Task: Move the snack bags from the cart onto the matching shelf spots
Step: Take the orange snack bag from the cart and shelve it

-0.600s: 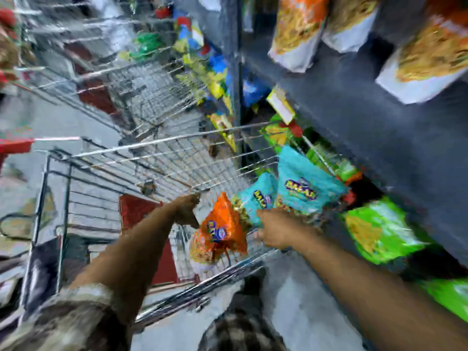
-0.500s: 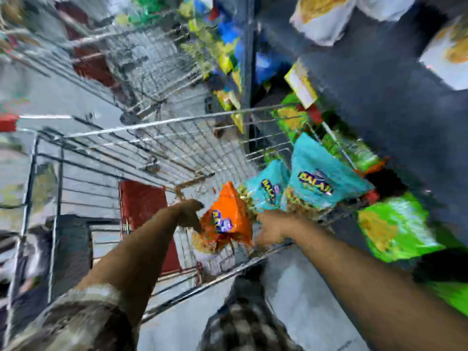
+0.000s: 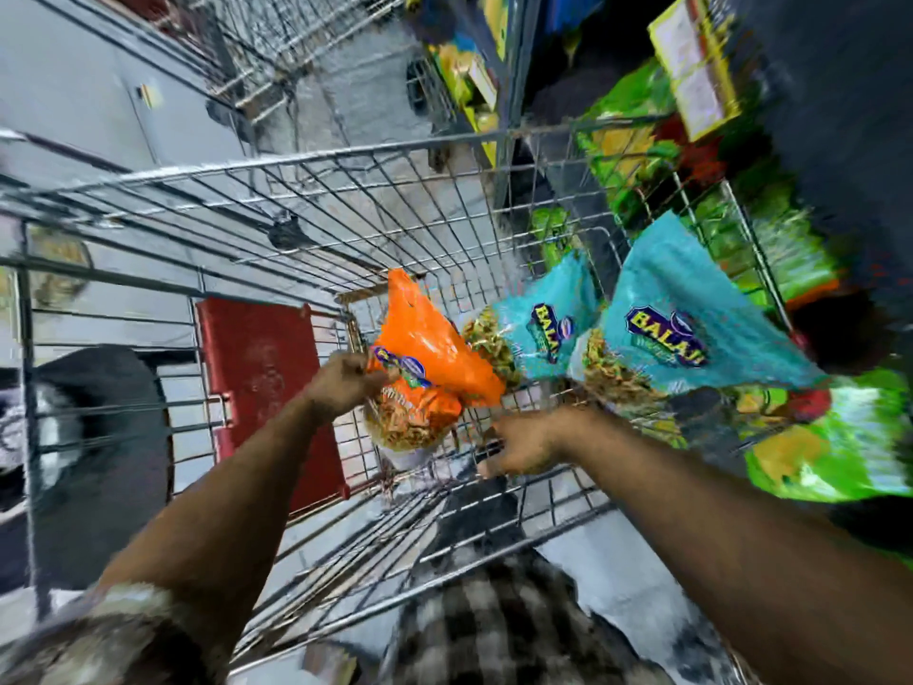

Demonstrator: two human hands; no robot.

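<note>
Pickup step. The left hand (image 3: 346, 383) pinches the orange bag (image 3: 435, 358) at its near edge, inside the cart (image 3: 316, 160). The right hand (image 3: 523, 442), fingers loosely curled and empty, reaches toward two teal bags (image 3: 682, 323) at 2 o'clock. Next: lift orange clear, find its shelf spot.

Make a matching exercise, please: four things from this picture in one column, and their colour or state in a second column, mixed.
Things:
1. bag in the left hand
2. two bags in the cart
3. cart flap
4. right hand

Colour or state:
A. red
B. holds nothing, by the cart wire
C. orange
D. teal

Pairs: 1-C, 2-D, 3-A, 4-B
</note>
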